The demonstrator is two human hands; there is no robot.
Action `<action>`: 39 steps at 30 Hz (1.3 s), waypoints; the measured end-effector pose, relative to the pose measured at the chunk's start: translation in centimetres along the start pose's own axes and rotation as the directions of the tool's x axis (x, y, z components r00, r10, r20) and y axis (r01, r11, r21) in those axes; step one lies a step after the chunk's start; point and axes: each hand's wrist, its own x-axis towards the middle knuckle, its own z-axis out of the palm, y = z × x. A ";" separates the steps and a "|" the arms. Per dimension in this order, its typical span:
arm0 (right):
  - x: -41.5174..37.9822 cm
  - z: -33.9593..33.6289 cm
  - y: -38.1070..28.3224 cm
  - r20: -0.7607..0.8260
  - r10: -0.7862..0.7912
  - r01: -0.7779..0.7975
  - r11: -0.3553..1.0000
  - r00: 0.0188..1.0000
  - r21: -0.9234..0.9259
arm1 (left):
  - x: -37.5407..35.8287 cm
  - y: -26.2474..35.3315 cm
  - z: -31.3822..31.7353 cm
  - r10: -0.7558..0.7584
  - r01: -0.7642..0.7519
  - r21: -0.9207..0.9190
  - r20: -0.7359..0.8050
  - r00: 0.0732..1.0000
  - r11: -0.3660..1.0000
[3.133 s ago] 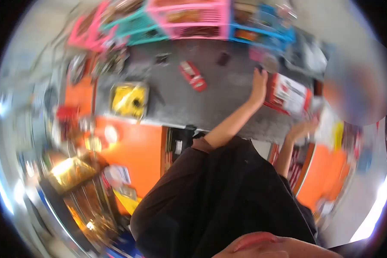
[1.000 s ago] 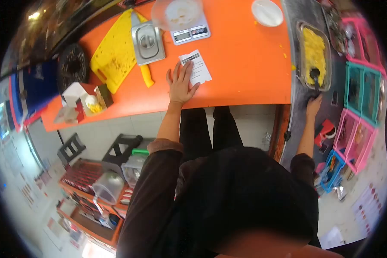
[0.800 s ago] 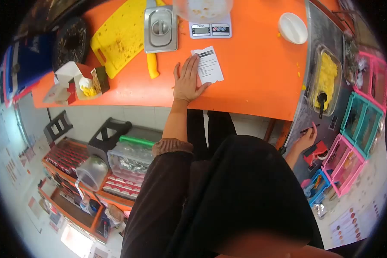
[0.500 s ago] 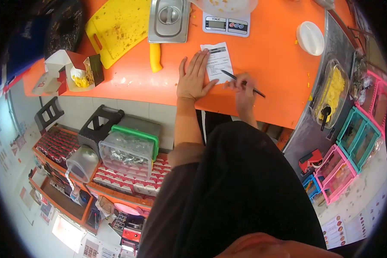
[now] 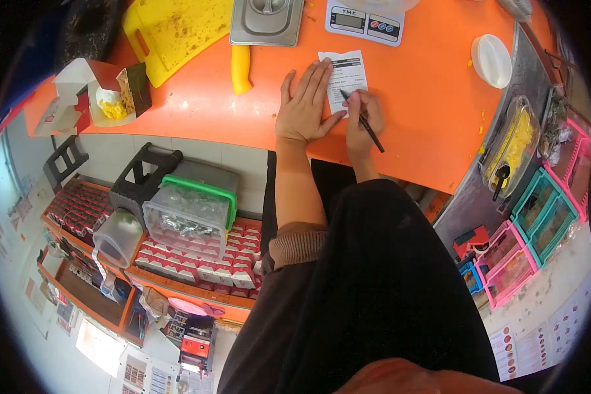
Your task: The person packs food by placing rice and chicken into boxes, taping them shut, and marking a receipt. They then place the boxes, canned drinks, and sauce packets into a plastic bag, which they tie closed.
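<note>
Head view: pen (image 5: 374,138) and paper (image 5: 347,73).
The paper lies near the table's (image 5: 420,105) front edge; the left hand (image 5: 300,111) rests spread against its left side, the right hand (image 5: 359,133) pinches the pen.

Kitchen — scale (image 5: 365,26), cutting board (image 5: 172,38), boxed food (image 5: 114,108)

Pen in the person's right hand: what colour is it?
Black. The pen in the right hand shows best in the head view.

slip (image 5: 350,72) on counter (image 5: 426,105) | scale (image 5: 364,25) behind, tub (image 5: 386,4) apparently atop | bowl (image 5: 491,61) right
</note>
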 end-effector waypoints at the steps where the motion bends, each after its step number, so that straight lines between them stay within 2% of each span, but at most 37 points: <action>1: 0.0 0.0 0.2 -0.063 0.012 -0.012 1.000 0.998 -0.007 | 0.0 0.1 0.0 0.004 -0.004 -0.014 -0.006 1.000 1.000; 2: 0.0 -0.1 0.4 -0.126 0.022 -0.023 1.000 0.992 -0.010 | 0.0 0.2 0.0 0.003 -0.003 -0.016 -0.005 1.000 1.000; 3: 0.0 -0.1 0.4 -0.125 0.020 -0.022 1.000 0.992 -0.009 | 0.0 0.2 0.0 0.001 -0.001 -0.021 -0.007 1.000 1.000; 5: -0.4 -0.2 0.3 0.022 -0.009 0.010 0.998 1.000 -0.064 | 0.0 0.1 -0.1 -0.003 0.003 -0.025 -0.005 1.000 1.000; 6: -0.3 -0.2 0.5 0.022 -0.006 0.008 0.998 1.000 -0.067 | 0.0 0.1 -0.1 -0.003 0.003 -0.012 -0.002 1.000 1.000; 8: -0.2 -0.2 0.9 -0.085 -0.006 0.005 1.000 0.996 -0.013 | -0.1 0.2 0.0 -0.004 0.004 -0.004 0.009 1.000 1.000; 12: -0.2 -0.1 0.0 -0.028 0.024 -0.023 0.998 0.999 0.053 | 0.0 0.0 0.1 0.005 -0.005 0.000 -0.009 1.000 1.000; 14: -0.3 -0.2 -0.1 -0.116 0.048 -0.044 0.998 0.992 0.039 | -0.1 0.2 0.1 0.007 -0.007 -0.005 -0.008 1.000 1.000; 17: -0.4 -0.4 0.2 -0.037 0.012 -0.009 0.998 0.999 0.066 | 0.0 0.0 0.1 0.009 -0.009 -0.005 -0.005 1.000 1.000; 21: -0.4 -0.6 -0.1 -0.053 0.033 -0.033 0.999 0.998 0.009 | -0.1 0.1 0.2 0.008 -0.008 -0.007 -0.010 1.000 1.000; 23: -0.2 -0.5 0.6 -0.250 0.095 -0.085 0.995 0.963 0.050 | 0.0 0.0 0.2 0.006 -0.006 -0.010 -0.008 1.000 1.000; 25: -0.2 -0.3 -0.2 -0.232 0.118 -0.120 0.993 0.966 0.005 | 0.0 -0.1 0.3 0.020 -0.020 -0.008 -0.033 0.999 1.000; 27: -0.2 -0.1 -0.3 -0.332 0.196 -0.181 0.981 0.923 0.075 | -0.1 -0.1 0.3 0.014 -0.015 -0.010 -0.025 1.000 1.000; 28: -0.3 -0.2 0.0 -0.333 0.195 -0.181 0.981 0.923 0.073 | 0.0 0.0 0.3 0.012 -0.012 -0.011 -0.022 1.000 1.000; 30: -0.7 -0.5 0.6 -0.149 0.044 -0.026 0.993 0.988 0.115 | 0.1 0.0 0.3 0.012 -0.012 -0.002 -0.024 1.000 1.000; 31: -0.8 -0.6 0.8 -0.151 0.043 -0.026 0.993 0.988 0.113 | 0.1 0.0 0.3 0.011 -0.011 0.009 -0.024 1.000 1.000; 33: -0.9 -0.9 0.9 -0.043 0.007 -0.010 0.997 0.999 -0.073 | 0.0 0.0 0.2 0.011 -0.011 0.001 -0.013 1.000 1.000; 34: -0.8 -1.0 0.8 -0.046 0.008 -0.011 0.997 0.999 -0.076 | 0.1 0.0 0.2 0.009 -0.009 -0.004 -0.002 1.000 1.000; 36: -0.4 -1.1 0.5 -0.212 0.216 -0.192 0.973 0.953 0.130 | 0.0 0.0 0.2 0.006 -0.006 -0.023 0.002 1.000 1.000; 37: -0.1 -1.3 0.2 -0.225 0.213 -0.187 0.974 0.951 0.130 | 0.1 0.0 0.2 0.002 -0.002 -0.038 0.000 1.000 0.999; 39: 0.3 -1.6 -0.5 -0.092 0.002 -0.015 0.991 0.996 -0.136 | 0.3 0.0 -0.2 0.006 -0.006 -0.036 0.012 1.000 0.999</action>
